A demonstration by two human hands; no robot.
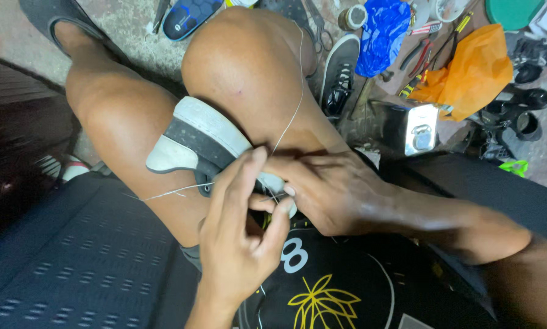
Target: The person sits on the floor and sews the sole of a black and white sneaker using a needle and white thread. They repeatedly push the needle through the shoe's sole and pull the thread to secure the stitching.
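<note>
Left hand (237, 237) pinches thread (291, 116) at the shoe (194, 137); right hand (334, 189) clamps the sole. Best keep thread taut, knees steady.

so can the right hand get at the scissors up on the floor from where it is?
Probably not without letting go. The right hand is down at the shoe clamped between the legs, working the thread with the left hand. The scissors lie beyond the raised knee, which blocks a straight reach.
</note>
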